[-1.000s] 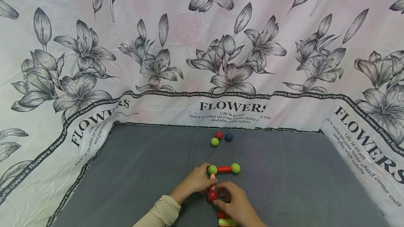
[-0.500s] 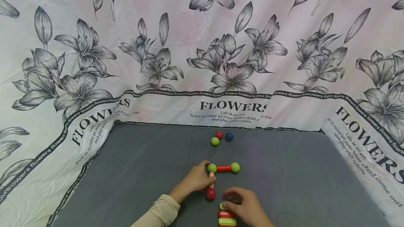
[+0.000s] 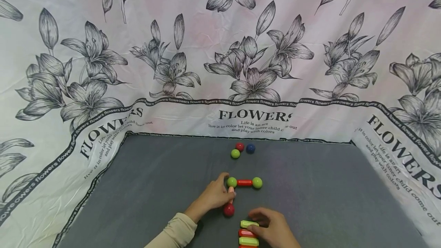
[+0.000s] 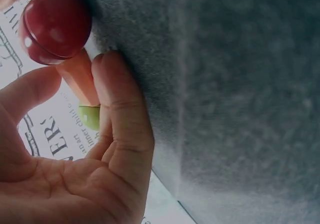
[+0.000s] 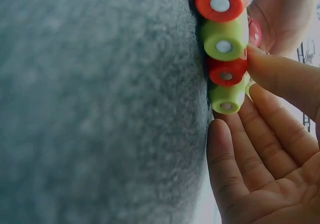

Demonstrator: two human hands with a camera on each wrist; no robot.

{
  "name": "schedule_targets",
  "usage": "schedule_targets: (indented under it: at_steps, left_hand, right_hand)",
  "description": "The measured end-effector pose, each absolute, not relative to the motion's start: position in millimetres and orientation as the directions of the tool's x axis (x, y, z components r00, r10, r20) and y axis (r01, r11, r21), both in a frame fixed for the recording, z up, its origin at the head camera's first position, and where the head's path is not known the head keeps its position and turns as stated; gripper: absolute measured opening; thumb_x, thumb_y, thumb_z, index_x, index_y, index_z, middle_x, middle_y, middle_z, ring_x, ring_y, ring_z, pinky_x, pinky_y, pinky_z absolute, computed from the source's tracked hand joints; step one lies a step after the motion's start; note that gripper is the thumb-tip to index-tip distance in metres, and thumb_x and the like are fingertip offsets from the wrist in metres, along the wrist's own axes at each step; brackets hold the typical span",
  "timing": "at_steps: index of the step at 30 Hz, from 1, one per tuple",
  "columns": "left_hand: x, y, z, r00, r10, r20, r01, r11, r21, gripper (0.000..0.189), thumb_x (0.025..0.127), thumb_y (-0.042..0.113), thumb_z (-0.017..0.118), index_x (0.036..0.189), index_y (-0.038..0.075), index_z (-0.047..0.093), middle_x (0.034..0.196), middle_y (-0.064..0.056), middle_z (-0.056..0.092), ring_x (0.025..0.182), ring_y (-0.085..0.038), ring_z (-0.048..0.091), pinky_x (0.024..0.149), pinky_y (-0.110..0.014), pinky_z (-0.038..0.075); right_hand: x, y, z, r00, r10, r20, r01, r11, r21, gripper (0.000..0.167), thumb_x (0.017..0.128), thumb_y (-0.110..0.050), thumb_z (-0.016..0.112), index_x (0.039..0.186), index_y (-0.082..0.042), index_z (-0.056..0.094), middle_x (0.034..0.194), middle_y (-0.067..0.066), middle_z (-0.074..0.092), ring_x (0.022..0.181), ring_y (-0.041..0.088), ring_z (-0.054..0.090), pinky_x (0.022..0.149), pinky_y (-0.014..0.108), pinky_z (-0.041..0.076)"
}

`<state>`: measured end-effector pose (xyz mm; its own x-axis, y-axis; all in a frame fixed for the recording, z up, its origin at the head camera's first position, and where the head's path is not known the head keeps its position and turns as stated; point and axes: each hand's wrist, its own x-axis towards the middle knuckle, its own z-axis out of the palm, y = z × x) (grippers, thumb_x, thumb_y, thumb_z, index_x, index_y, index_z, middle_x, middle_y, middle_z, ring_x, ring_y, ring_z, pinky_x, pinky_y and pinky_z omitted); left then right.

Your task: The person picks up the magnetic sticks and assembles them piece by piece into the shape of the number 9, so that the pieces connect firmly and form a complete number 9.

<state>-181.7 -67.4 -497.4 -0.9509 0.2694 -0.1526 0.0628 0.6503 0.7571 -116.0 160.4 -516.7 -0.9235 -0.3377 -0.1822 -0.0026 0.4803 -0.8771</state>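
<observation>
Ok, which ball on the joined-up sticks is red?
The red ball at the near end of the peach stick; the joined red stick has a green ball at each end.

Three loose balls [image 3: 240,148] lie behind the rod-and-ball chain [image 3: 232,182]; a row of rods [image 3: 246,233] lies before it.

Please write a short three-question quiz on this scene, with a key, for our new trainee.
1. In the head view, which of the three far balls is rightmost: A red, B green, C blue?
2. True or false: the left hand grips a blue rod.
3. Fill in: in the row of rods beside the right hand, red alternates with ____.

Key: 1. C. 2. False; it holds the peach rod. 3. Yellow-green.
</observation>
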Motion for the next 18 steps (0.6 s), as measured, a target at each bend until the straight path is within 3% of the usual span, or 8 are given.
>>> schedule_targets:
  at_steps: [11, 18]
  left_hand:
    - [-176.1, -69.6, -494.3, -0.923, 0.295, -0.246, 0.027, 0.689, 0.724, 0.085, 0.088, 0.033, 0.074, 0.156, 0.009, 0.030, 0.074, 0.002, 0.061, 0.062, -0.013, 0.054, 0.056, -0.030, 0.039]
    - [-173.4, -70.0, -493.2, -0.920, 0.309, -0.240, 0.027, 0.661, 0.750, 0.085, 0.088, 0.032, 0.073, 0.156, 0.006, 0.029, 0.068, 0.002, 0.059, 0.055, -0.012, 0.050, 0.051, -0.028, 0.037]
  right_hand:
    - [-110.9, 169.2, -518.3, -0.929, -0.315, -0.195, 0.020, 0.484, -0.875, 0.035, 0.080, -0.025, 0.084, 0.108, -0.007, 0.072, 0.104, 0.008, 0.075, 0.088, 0.015, 0.070, 0.073, 0.027, 0.056]
    - [-108.9, 170.9, -516.1, -0.937, -0.320, -0.144, -0.043, 0.511, -0.859, 0.031, 0.080, -0.020, 0.083, 0.107, -0.008, 0.073, 0.102, 0.006, 0.074, 0.084, 0.008, 0.068, 0.071, 0.022, 0.054]
